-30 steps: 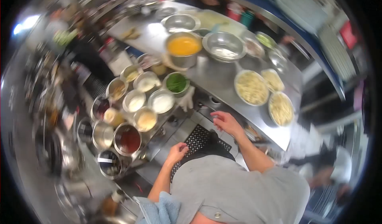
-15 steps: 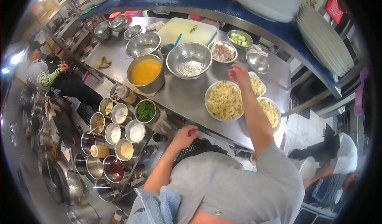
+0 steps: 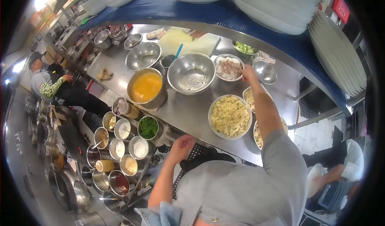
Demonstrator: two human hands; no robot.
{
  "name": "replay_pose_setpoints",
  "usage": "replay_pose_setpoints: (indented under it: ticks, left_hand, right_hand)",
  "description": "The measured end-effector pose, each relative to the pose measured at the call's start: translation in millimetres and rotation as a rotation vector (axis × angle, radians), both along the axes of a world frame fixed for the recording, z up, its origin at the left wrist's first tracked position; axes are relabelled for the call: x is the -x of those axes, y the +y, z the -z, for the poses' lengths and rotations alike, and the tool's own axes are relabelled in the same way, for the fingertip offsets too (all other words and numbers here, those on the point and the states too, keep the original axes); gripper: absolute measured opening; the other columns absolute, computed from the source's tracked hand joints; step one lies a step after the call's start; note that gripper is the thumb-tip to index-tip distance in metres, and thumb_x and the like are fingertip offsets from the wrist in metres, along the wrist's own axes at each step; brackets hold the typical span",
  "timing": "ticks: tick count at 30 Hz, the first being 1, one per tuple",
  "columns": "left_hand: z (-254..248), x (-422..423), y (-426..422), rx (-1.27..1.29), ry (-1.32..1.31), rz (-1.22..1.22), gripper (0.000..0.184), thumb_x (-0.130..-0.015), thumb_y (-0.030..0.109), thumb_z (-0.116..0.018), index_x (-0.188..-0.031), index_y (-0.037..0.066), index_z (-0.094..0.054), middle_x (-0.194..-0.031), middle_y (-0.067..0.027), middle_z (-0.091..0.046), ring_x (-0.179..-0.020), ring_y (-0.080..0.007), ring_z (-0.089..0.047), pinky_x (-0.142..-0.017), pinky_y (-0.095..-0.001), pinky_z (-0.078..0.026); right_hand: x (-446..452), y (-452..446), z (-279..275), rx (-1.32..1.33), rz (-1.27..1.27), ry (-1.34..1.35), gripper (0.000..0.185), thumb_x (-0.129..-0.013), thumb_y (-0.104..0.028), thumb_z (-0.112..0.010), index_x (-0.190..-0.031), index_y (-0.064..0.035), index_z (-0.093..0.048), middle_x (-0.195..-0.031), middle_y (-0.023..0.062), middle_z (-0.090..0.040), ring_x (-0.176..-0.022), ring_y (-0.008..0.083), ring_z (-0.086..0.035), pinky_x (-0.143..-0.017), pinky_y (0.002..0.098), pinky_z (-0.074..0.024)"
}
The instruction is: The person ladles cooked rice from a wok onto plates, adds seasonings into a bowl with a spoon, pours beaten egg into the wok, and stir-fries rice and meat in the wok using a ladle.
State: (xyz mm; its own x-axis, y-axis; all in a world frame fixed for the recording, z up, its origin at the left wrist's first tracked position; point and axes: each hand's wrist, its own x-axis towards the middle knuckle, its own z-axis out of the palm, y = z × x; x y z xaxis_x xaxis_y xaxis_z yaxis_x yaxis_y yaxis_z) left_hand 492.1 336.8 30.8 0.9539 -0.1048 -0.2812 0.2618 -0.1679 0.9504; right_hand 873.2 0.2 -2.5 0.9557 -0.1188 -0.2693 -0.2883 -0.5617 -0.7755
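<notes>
My right hand (image 3: 248,73) reaches across the steel table, its fingers closed at the right rim of a white bowl (image 3: 225,79) of pinkish chopped meat and white pieces. Below that forearm stand a big white bowl (image 3: 214,130) of fried rice and two more rice bowls, partly covered by my arm. Low in front of my body hangs my left hand (image 3: 182,147), loosely curled, with nothing visible in it. It is nearest to a pot of chopped greens (image 3: 148,127). Left of the meat bowl sits a perforated metal bowl (image 3: 191,73).
A pot of orange liquid (image 3: 146,85) stands left of the perforated bowl. Several ingredient pots and a squeeze bottle (image 3: 105,166) fill the left station. Plates (image 3: 337,53) sit on the overhead shelf (image 3: 192,15). Another person's hand (image 3: 197,34) is over the cutting board (image 3: 176,41); people work at both sides.
My right hand has moved from above the rice bowls to the meat bowl's rim. Another person's hand has appeared over the cutting board. The view has tilted up slightly.
</notes>
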Motion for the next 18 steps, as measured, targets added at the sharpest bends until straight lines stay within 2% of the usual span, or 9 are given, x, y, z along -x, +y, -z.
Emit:
replay_pose_setpoints:
  ticks: [1,5,7,9,11,12,14,17,18]
  left_hand:
    - [-9.8,-21.7,-6.3,-0.011,-0.051,0.064,0.025,-0.090,0.014,-0.059,-0.111,0.000,-0.059,-0.099,-0.0045,-0.064,-0.090,-0.0118,-0.060,-0.079,-0.0253,-0.048]
    - [-7.2,-132.1,-45.7,-0.099,-0.210,0.198,0.024,-0.092,0.018,-0.055,-0.107,0.000,-0.060,-0.097,-0.0043,-0.064,-0.088,-0.0106,-0.061,-0.076,-0.0268,-0.048]
    - [6.0,-184.8,-73.8,-0.247,-0.389,0.033,0.029,-0.088,0.018,-0.053,-0.108,-0.002,-0.059,-0.098,-0.0222,-0.064,-0.085,-0.0341,-0.064,-0.075,-0.0366,-0.049]
    - [14.9,-234.2,-99.0,-0.413,-0.337,0.029,0.030,-0.086,0.018,-0.046,-0.099,-0.004,-0.061,-0.095,-0.0249,-0.063,-0.086,-0.0417,-0.060,-0.081,-0.0435,-0.047]
    - [48.8,-267.9,-129.5,-0.433,-0.510,-0.140,0.031,-0.086,0.018,-0.042,-0.092,-0.004,-0.063,-0.092,-0.0225,-0.065,-0.086,-0.0394,-0.061,-0.085,-0.0471,-0.044]
    - [43.0,-278.0,-137.7,-0.574,-0.468,-0.043,0.028,-0.084,0.017,-0.046,-0.091,-0.004,-0.064,-0.092,-0.0226,-0.065,-0.086,-0.0392,-0.062,-0.084,-0.0469,-0.045]
    - [41.9,-295.7,-155.9,-0.574,-0.254,-0.109,0.025,-0.081,0.017,-0.053,-0.090,-0.002,-0.065,-0.093,-0.0223,-0.065,-0.086,-0.0384,-0.062,-0.082,-0.0472,-0.047]
    - [39.5,-302.4,-173.2,-0.172,0.026,-0.421,0.025,-0.076,0.017,-0.060,-0.090,-0.003,-0.065,-0.095,-0.0224,-0.066,-0.088,-0.0372,-0.063,-0.080,-0.0461,-0.049]
    - [50.2,-306.5,-179.0,-0.133,-0.103,-0.433,0.025,-0.076,0.018,-0.060,-0.089,-0.004,-0.065,-0.096,-0.0236,-0.065,-0.087,-0.0371,-0.064,-0.079,-0.0460,-0.049]
  right_hand:
    - [7.4,-2.6,-14.4,0.098,-0.089,-0.009,0.020,-0.080,-0.009,-0.051,-0.096,-0.0030,-0.063,-0.069,0.0137,-0.064,-0.052,0.0211,-0.062,-0.046,0.0359,-0.0521]
    - [0.9,-11.3,-5.4,0.336,-0.155,-0.202,0.024,-0.082,-0.011,-0.049,-0.100,-0.0085,-0.065,-0.068,0.0137,-0.064,-0.047,0.0224,-0.059,-0.047,0.0359,-0.0506]
    - [2.2,-13.7,3.3,0.379,-0.158,-0.297,0.024,-0.081,-0.010,-0.050,-0.099,-0.0070,-0.065,-0.070,0.0146,-0.065,-0.048,0.0236,-0.060,-0.048,0.0364,-0.0511]
    - [4.8,-16.7,0.4,0.368,-0.144,-0.324,0.025,-0.079,-0.010,-0.051,-0.099,-0.0052,-0.065,-0.072,0.0156,-0.065,-0.049,0.0245,-0.061,-0.048,0.0366,-0.0514]
    - [11.1,-10.1,-8.9,0.295,-0.123,-0.278,0.026,-0.078,-0.009,-0.052,-0.099,-0.0033,-0.064,-0.072,0.0166,-0.065,-0.049,0.0250,-0.061,-0.048,0.0365,-0.0515]
    - [12.5,-7.5,-13.6,0.288,-0.121,-0.251,0.026,-0.077,-0.009,-0.053,-0.099,-0.0018,-0.064,-0.072,0.0159,-0.065,-0.049,0.0241,-0.060,-0.048,0.0359,-0.0515]
    - [8.5,-13.0,-12.6,0.204,-0.146,-0.229,0.026,-0.076,-0.010,-0.055,-0.098,0.0000,-0.065,-0.071,0.0134,-0.064,-0.050,0.0215,-0.060,-0.047,0.0345,-0.0510]
    - [7.3,-30.3,-25.6,0.149,-0.208,-0.219,0.028,-0.078,-0.017,-0.060,-0.100,0.0002,-0.063,-0.071,0.0092,-0.063,-0.050,0.0166,-0.058,-0.043,0.0305,-0.0463]
    - [0.5,-44.1,-16.7,0.107,-0.232,-0.268,0.026,-0.078,-0.017,-0.061,-0.096,0.0007,-0.063,-0.066,0.0069,-0.060,-0.047,0.0141,-0.054,-0.041,0.0291,-0.0428]
